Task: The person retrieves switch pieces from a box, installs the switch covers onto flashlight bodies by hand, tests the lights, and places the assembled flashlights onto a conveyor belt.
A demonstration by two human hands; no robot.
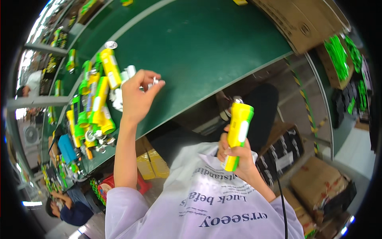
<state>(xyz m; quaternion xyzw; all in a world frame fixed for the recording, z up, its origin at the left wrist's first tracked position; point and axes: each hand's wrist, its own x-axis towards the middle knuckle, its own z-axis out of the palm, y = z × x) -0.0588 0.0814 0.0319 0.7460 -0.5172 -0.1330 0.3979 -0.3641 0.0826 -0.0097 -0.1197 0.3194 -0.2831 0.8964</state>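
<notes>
My right hand (243,156) is wrapped round the lower body of a yellow and green flashlight (238,125), held upright in front of my shirt with its wide end up. Over the green table (199,47), my left hand (136,97) is closed in a pinch on a small white part (152,83). Its exact kind is too small and blurred to tell. Just left of that hand lie several white pieces (117,98), partly hidden by it. Farther left is a heap of yellow and green flashlights (99,95).
Silvery round parts (101,144) lie by the heap, near a blue box (67,148). A large cardboard carton (306,24) stands at the far right of the table. Cartons (318,183) sit on the floor at right. A co-worker (73,209) sits at lower left.
</notes>
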